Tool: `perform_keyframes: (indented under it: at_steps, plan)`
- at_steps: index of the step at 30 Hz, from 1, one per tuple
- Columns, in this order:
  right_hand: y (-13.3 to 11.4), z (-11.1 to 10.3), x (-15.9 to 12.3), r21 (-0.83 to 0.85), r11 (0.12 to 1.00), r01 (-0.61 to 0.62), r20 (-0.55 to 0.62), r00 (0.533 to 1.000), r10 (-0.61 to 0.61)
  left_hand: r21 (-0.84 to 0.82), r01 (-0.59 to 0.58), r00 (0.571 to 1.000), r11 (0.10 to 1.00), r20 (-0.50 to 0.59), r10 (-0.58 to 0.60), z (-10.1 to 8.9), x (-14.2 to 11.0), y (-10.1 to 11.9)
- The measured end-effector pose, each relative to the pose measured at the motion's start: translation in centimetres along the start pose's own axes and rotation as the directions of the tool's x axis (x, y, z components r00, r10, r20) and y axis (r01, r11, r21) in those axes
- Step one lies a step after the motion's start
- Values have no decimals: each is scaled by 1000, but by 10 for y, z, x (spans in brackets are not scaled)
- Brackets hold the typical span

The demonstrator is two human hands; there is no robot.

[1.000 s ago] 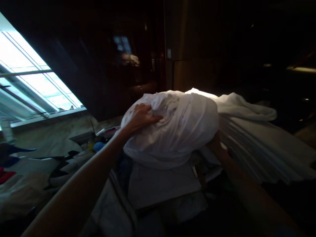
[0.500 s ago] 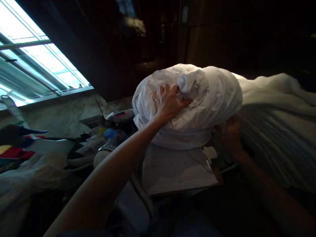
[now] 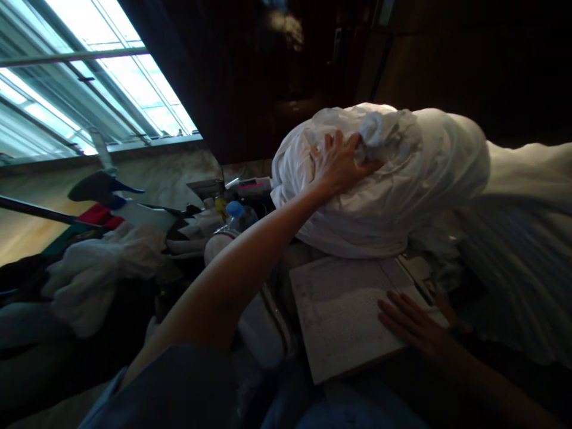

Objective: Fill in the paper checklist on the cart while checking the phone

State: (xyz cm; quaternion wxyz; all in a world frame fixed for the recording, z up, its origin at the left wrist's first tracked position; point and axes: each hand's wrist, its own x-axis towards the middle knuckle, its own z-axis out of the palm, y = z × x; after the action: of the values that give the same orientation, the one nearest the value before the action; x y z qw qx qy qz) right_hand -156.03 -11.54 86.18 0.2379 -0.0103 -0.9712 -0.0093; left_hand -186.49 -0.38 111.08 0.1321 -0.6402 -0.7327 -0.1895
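A large white bundle in a knotted cloth or thin plastic wrapping (image 3: 384, 202) fills the middle of the head view. My left hand (image 3: 342, 164) lies spread over its top, just left of the twisted knot (image 3: 379, 128). Below the bundle is a flat pale board or pad with a fine printed pattern (image 3: 339, 316), its far edge against the bundle. My right hand (image 3: 411, 322) rests on the right part of this board, fingers stretched out and nothing in them. Dim light blurs the board's details.
A blue-capped bottle (image 3: 235, 210) stands left of the bundle among clutter. Further left are a blue spray head (image 3: 100, 189) and a crumpled whitish bag (image 3: 84, 280). Long pale sheeting (image 3: 522, 262) spreads on the right. Dark cabinet doors (image 3: 268, 77) rise behind, beside a bright window (image 3: 111, 65).
My right hand has left the bundle's lower right side and come down onto the board. The left hand stays on the bundle. The whole view has shifted, moving things rightward.
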Motion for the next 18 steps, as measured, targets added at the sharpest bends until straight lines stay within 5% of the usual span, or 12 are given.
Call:
perform_keyframes:
  at_steps: [4, 8, 12, 14, 16, 17, 18]
  plan:
    - [-6, 15, -19, 37, 999, -20, -47, 999, 21, 63, 4, 1000, 998, -4, -4, -3, -6, 7]
    - [-10, 8, -4, 123, 992, 40, -88, 996, -29, 140, -19, 1000, 990, 13, 17, -3, -6, 9]
    - [30, -11, 33, 268, 955, -125, -183, 967, 178, 142, -2, 998, 990, -58, 10, -3, -11, 9]
    - [77, -12, 51, 345, 864, -367, -285, 836, 469, 155, 47, 996, 987, -82, -35, -5, -21, 15]
    - [132, -11, 64, 558, 588, -586, -355, 472, 807, 192, 107, 993, 975, -77, -94, -8, -36, 24]
    - [159, -11, 69, 666, 448, -597, -330, 302, 894, 213, 122, 991, 969, -86, -106, -10, -44, 27]
    - [182, -11, 74, 743, 361, -563, -302, 200, 932, 229, 120, 990, 966, -105, -98, -12, -51, 30]
